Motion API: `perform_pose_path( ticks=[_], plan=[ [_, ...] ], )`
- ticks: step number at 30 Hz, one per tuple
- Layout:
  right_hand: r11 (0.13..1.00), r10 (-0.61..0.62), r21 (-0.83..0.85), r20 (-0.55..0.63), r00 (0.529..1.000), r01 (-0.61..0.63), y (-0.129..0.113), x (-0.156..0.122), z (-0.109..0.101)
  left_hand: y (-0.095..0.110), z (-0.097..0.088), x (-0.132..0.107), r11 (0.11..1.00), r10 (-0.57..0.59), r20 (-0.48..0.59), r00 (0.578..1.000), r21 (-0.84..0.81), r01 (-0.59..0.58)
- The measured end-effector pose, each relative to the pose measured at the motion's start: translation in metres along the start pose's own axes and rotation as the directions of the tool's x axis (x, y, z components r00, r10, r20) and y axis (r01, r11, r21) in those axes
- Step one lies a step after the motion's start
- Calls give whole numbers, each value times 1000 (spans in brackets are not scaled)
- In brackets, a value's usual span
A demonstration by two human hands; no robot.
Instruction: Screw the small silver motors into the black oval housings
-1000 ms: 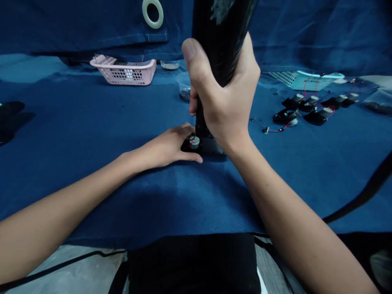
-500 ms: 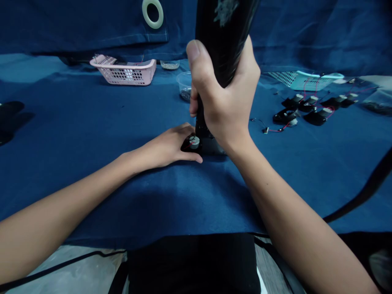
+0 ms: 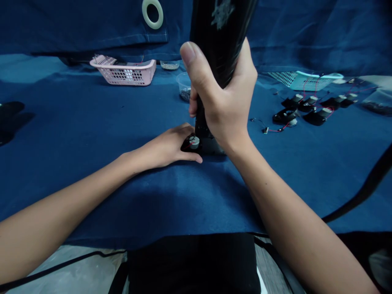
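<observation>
At the center of the frame, on blue cloth (image 3: 92, 122), a person's right hand (image 3: 222, 98) held a black tool (image 3: 222, 24) nearly upright, its grip closed around the shaft with the thumb raised toward the upper left. Little had changed over the past second: the thumb had shifted slightly, while the tool's lower end stayed in place. The tool's long axis rose from a dark block (image 3: 211, 146) at the center of the frame and leaned slightly toward the upper right, its top running out of the frame. Whether its tip touched the block could not be seen.

The left hand (image 3: 162, 147) lay open and palm down, with its fingers over a small black part (image 3: 185, 145) just beside the tool. A round silver cap (image 3: 194, 142) and red wire showed on the part.

At upper left stood a pink basket (image 3: 122, 71). A clear bowl (image 3: 183, 85) sat behind the tool. At upper right, wired black parts (image 3: 286, 116) lay near a teal basket (image 3: 301, 81).
</observation>
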State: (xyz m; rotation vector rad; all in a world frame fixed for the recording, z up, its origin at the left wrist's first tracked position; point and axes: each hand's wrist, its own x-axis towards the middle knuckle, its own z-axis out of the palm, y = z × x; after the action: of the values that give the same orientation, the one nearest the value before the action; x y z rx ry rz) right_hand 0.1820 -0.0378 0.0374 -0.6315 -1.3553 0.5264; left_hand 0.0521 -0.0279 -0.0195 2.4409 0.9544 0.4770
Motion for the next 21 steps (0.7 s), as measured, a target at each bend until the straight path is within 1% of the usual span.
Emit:
perform_pose_path(
  ticks=[5,11,15,21],
  plan=[
    [998,17,-55,27,1000,-15,0,0,-2,1,0,0,1000,-5,3,1000,-1,5],
    [996,-11,-87,13,1000,12,2,-1,0,0,0,-1,1000,-4,-3,1000,7,4],
    [996,-6,-84,-3,1000,6,3,0,1,0,1,-1,1000,1,0,1000,12,-1],
    [997,-10,-81,19,1000,12,-1,-2,0,-1,2,0,1000,-1,3,1000,4,1]
  ],
)
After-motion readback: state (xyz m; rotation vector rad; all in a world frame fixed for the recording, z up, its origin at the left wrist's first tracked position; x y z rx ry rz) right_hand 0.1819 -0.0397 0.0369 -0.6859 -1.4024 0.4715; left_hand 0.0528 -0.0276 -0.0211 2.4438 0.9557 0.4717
